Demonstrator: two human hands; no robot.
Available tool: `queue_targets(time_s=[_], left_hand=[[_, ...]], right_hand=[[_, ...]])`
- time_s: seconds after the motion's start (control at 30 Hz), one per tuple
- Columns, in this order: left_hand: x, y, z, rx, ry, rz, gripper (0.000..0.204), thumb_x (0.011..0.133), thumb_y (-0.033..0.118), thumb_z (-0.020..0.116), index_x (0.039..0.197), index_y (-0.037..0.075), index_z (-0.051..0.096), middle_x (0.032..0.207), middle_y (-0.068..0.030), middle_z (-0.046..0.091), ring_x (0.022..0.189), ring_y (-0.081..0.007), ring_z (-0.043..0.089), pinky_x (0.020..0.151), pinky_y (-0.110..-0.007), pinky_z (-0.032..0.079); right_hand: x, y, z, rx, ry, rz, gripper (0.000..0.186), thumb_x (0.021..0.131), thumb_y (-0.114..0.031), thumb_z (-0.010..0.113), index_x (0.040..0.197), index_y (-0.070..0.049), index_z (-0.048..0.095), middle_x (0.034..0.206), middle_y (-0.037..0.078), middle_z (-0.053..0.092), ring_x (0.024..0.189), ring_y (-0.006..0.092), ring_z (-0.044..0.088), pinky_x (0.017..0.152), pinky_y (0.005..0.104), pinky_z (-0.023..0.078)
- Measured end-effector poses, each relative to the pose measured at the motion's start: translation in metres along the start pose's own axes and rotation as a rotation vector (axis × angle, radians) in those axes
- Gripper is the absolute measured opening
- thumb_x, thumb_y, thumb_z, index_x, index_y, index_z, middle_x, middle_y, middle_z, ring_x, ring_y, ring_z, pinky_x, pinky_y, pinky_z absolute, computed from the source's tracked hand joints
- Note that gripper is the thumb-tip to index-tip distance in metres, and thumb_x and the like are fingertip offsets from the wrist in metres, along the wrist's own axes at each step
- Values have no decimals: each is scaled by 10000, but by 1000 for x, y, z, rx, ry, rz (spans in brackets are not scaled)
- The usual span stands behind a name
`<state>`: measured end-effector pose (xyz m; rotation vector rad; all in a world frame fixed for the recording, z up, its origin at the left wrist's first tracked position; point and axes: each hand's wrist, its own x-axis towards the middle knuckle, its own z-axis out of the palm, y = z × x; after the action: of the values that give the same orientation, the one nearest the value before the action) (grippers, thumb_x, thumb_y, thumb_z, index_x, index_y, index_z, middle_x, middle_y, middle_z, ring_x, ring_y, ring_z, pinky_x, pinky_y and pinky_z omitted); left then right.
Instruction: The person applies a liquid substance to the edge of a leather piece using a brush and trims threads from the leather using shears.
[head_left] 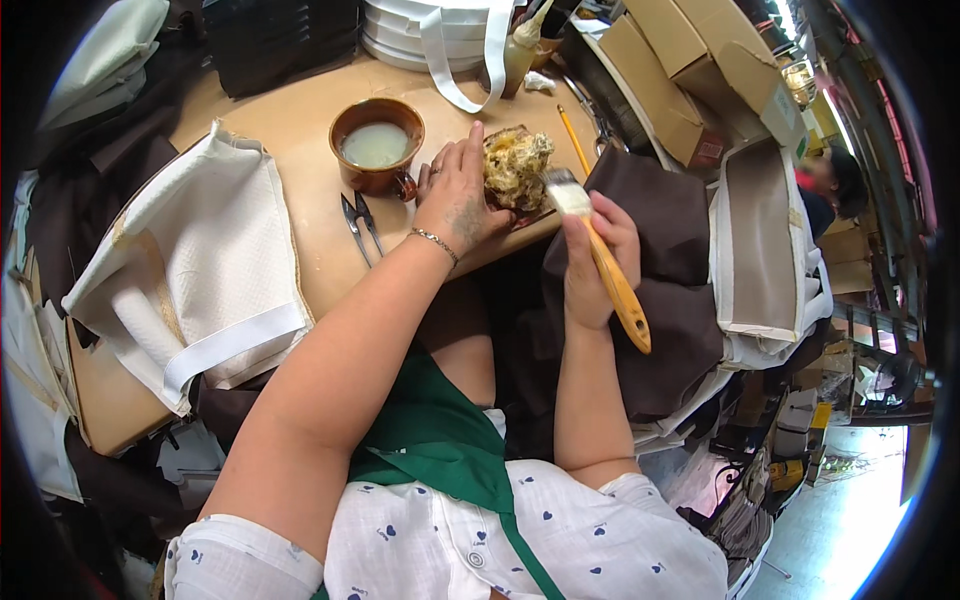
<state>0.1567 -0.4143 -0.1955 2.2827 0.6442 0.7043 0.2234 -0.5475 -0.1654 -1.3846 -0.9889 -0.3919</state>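
A lumpy, crusted yellowish block (516, 168) sits at the table's front edge, with my left hand (455, 195) gripping its left side. My right hand (598, 240) holds a wide brush (615, 275) by its wooden handle, the pale-coated bristles up against the block's right side. Left of my left hand stands a brown mug (352, 124) of cloudy pale liquid. Black thread snips (350, 223) lie just below the mug. A yellow pencil (572, 135) and scissors (600, 128) lie behind the brush.
Cream fabric pieces (190, 250) lie left, dark brown fabric (660, 220) and a white-edged piece (760, 230) right. Cardboard boxes (710, 60), white straps (440, 70), a squeeze bottle (522, 55) and a black bin (280, 40) line the back. Another person (843, 185) is at far right.
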Motion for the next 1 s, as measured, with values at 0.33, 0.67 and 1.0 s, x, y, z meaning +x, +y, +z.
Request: queue_targets(time_s=[0.33,0.67,1.0], left_hand=[[-1,2,1,41,34,23,995,535,255,755,1306,-12,186,1160,-212,423,1113,-333,396,949,-371,307],[9,-9,14,30,28,-2,1038,522,300,770,1317,4,170,1242,-225,359,1180,-358,330,981,-379,289],[-35,38,-74,184,57,247,326,750,112,558,1059,44,481,943,-148,527,867,-306,523,733,-380,439]], right_hand=[[-13,30,8,-220,-124,-71,157,744,-31,621,708,-34,468,800,120,578,682,181,566,622,259,463],[31,-26,-46,-80,-105,183,122,755,-43,604,692,-23,501,711,69,575,589,132,546,542,247,450],[48,-63,-60,1500,69,877,324,815,-332,567,912,-22,565,785,89,574,595,121,486,509,228,419]])
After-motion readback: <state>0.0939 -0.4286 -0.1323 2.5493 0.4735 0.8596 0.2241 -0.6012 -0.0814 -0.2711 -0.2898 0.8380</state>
